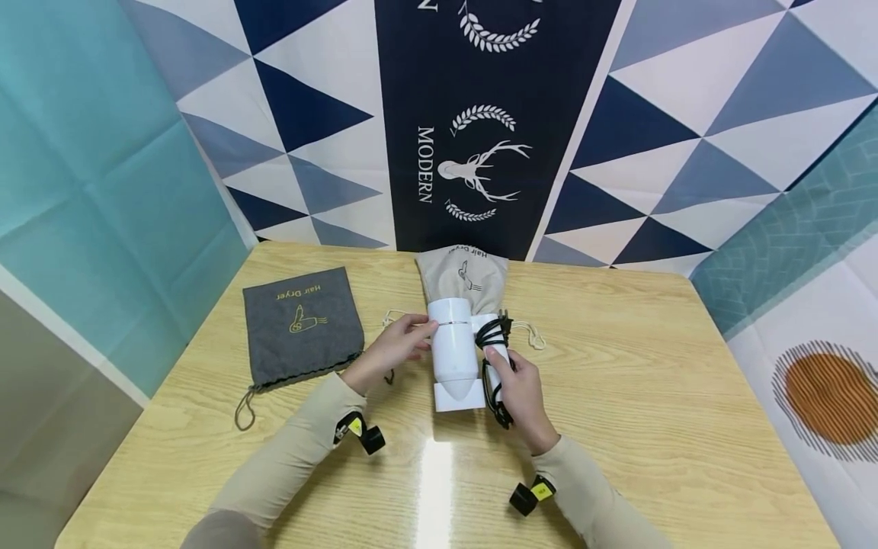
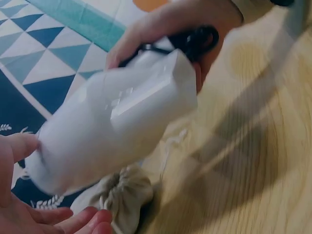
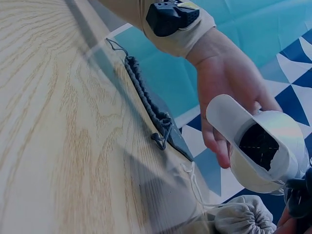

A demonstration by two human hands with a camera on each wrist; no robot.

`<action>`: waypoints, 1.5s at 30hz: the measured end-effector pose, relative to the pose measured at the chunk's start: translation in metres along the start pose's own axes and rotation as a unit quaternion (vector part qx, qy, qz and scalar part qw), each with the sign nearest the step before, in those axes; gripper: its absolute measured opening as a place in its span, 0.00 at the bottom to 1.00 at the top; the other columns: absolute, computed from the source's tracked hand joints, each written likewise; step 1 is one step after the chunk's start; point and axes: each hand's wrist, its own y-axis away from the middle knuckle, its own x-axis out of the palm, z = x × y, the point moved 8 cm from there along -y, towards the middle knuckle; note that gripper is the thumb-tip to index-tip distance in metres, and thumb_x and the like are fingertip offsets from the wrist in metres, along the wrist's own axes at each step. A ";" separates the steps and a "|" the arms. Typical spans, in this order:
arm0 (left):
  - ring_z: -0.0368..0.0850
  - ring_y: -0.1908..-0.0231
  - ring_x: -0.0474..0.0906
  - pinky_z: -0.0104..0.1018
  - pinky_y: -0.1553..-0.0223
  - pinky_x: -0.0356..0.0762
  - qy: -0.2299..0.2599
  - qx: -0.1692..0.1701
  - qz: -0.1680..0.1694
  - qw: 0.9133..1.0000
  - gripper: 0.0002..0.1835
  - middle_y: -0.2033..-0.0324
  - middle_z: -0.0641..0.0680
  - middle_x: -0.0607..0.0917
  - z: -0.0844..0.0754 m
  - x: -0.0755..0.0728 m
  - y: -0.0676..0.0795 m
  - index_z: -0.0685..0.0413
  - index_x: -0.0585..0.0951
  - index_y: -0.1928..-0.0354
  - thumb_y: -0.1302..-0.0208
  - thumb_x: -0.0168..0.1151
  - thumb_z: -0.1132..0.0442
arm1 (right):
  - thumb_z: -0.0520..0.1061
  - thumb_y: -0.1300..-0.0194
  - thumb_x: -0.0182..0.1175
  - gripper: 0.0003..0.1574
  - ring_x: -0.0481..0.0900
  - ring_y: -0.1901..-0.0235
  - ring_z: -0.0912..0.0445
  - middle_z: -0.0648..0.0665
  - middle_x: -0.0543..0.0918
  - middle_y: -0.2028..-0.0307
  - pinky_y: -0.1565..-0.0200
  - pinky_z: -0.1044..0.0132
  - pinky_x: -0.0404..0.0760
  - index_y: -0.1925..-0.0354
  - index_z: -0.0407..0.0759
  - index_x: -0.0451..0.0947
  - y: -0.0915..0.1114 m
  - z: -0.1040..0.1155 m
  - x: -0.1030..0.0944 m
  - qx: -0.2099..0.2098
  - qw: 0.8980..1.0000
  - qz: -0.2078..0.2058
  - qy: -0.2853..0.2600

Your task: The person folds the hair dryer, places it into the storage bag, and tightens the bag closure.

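Observation:
A white hair dryer point(image 1: 454, 351) is held above the table, its nozzle end toward me in the head view. My right hand point(image 1: 524, 389) grips its handle, around which a black cord point(image 1: 494, 333) is bundled. On the other side, my left hand point(image 1: 392, 347) is at the barrel with its thumb at the surface. Its fingers are loosely extended below the barrel in the left wrist view. Behind the dryer lies a beige drawstring bag point(image 1: 442, 268) printed "Hair Dryer", partly hidden by it. The right wrist view shows the dryer's nozzle opening point(image 3: 258, 146).
A dark grey drawstring bag point(image 1: 302, 335), also printed "Hair Dryer", lies flat at the left of the wooden table point(image 1: 617, 396). White cords point(image 1: 533, 334) of the beige bag stick out sideways. A patterned cloth point(image 1: 480, 91) hangs along the table's back edge.

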 end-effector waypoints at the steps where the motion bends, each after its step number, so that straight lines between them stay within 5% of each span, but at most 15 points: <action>1: 0.57 0.45 0.78 0.50 0.45 0.78 -0.009 0.001 0.002 1.000 0.34 0.40 0.64 0.76 0.002 -0.003 0.000 0.59 0.63 0.30 0.28 0.51 0.44 | 0.51 0.30 0.57 0.24 0.74 0.80 0.63 0.49 0.78 0.78 0.74 0.71 0.76 0.55 0.28 0.80 0.000 0.000 0.000 0.001 1.000 0.001 0.002; 9: 0.60 0.43 0.75 0.52 0.43 0.75 -0.032 0.013 0.019 0.999 0.27 0.45 0.62 0.77 0.010 -0.023 0.003 0.60 0.69 0.35 0.27 0.53 0.50 | 0.53 0.30 0.57 0.26 0.74 0.80 0.62 0.49 0.78 0.77 0.75 0.70 0.76 0.53 0.28 0.79 0.000 0.000 0.000 0.013 1.000 0.009 -0.003; 22: 0.56 0.46 0.76 0.47 0.49 0.77 -0.177 0.027 0.008 0.984 0.24 0.44 0.62 0.77 0.022 -0.065 0.010 0.62 0.73 0.38 0.30 0.57 0.54 | 0.53 0.30 0.58 0.27 0.74 0.80 0.62 0.52 0.77 0.79 0.75 0.69 0.77 0.52 0.28 0.78 0.000 -0.005 0.000 0.036 0.999 0.014 -0.022; 30: 0.60 0.42 0.73 0.55 0.43 0.71 -0.256 0.017 -0.011 0.967 0.25 0.42 0.65 0.76 0.031 -0.091 0.013 0.62 0.73 0.38 0.31 0.59 0.55 | 0.54 0.30 0.58 0.28 0.75 0.80 0.62 0.52 0.77 0.79 0.75 0.69 0.77 0.52 0.28 0.78 0.001 -0.006 -0.001 0.039 0.999 0.014 -0.024; 45: 0.63 0.44 0.73 0.56 0.45 0.73 -0.359 -0.014 -0.019 0.933 0.26 0.43 0.67 0.77 0.051 -0.135 0.030 0.64 0.73 0.40 0.35 0.64 0.57 | 0.55 0.30 0.57 0.28 0.73 0.79 0.62 0.50 0.77 0.78 0.74 0.70 0.75 0.53 0.29 0.79 -0.001 -0.010 -0.003 0.040 0.999 0.013 0.002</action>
